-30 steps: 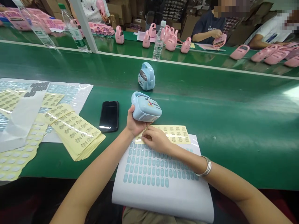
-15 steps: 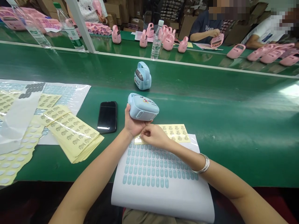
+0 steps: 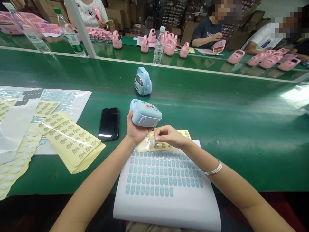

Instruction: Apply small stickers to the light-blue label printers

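Note:
My left hand (image 3: 137, 131) is wrapped round the lower left end of a light-blue portable speaker (image 3: 146, 113), which lies tilted in the palm with a cartoon print on one face. To its right, the thumb and fingers of my right hand (image 3: 167, 135) pinch a small whitish label (image 3: 154, 141). Beneath that hand lies a yellow sheet of printed labels (image 3: 184, 133), partly covered by it. Under the yellow sheet is a white backing sheet (image 3: 193, 206) with rows of pale-blue oval stickers. A second light-blue speaker (image 3: 143, 82) stands upright behind, its handle raised.
A black phone (image 3: 109, 124) lies left of my hands, beside a stack of yellow label sheets (image 3: 74, 141) and other sticker sheets (image 3: 82, 96). A water bottle (image 3: 158, 48) stands by the white divider rail (image 3: 193, 69). Beyond it, co-workers handle pink speakers (image 3: 170, 46).
My right hand has moved slightly right, away from my left hand, and the small whitish label now shows in its pinch. My left hand still holds the speaker. The view has shifted slightly.

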The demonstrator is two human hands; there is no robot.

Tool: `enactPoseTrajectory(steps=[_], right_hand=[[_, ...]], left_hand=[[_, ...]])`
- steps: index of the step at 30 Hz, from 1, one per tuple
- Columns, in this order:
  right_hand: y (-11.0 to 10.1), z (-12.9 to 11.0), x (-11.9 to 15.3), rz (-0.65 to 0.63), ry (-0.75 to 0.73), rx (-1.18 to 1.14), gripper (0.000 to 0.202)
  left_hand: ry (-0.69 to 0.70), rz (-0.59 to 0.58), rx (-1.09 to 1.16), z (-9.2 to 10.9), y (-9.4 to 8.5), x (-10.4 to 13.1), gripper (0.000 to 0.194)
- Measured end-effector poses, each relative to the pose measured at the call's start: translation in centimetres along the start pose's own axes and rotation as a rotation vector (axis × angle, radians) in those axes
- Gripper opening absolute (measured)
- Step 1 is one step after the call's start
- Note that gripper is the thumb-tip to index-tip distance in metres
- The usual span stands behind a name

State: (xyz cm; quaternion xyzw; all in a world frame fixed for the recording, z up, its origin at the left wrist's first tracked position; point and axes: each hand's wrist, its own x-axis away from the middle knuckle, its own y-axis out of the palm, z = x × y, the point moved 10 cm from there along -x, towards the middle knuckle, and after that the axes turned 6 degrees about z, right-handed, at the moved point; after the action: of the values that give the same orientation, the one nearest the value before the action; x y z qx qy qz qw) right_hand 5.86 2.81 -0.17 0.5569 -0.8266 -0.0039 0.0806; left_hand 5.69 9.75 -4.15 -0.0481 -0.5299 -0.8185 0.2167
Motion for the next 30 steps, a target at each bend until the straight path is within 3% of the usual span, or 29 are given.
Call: enactPoseTrajectory(steps=[3, 5, 21, 26, 30], right_hand=[[-2.5, -2.6, 0.2, 0.263, -0.198, -0.027, 0.020], [-3.1, -3.7, 0.3, 0.360, -0.266, 0.035, 0.019], [-3.5, -7.5, 0.4, 0.549, -0.517, 0.513, 0.009], [-2.3, -8.9, 2.1, 0.678, -0.857, 0.788, 0.013], [-0.1, -9.1, 3.8, 0.778, -1.148, 1.100, 0.016]], left_hand=[[0.032, -0.007, 0.014, 0.2, 0.3, 0.1, 0.066], [0.039, -0.015, 0.023, 0.3, 0.6, 0.3, 0.065], [-0.005, -0.004, 0.086, 0.2, 1.4, 0.9, 0.062], [0.000, 0.024, 0.102, 0.2, 1.6, 1.3, 0.062], [-0.008, 0.083, 0.148, 0.1, 1.4, 1.6, 0.059]])
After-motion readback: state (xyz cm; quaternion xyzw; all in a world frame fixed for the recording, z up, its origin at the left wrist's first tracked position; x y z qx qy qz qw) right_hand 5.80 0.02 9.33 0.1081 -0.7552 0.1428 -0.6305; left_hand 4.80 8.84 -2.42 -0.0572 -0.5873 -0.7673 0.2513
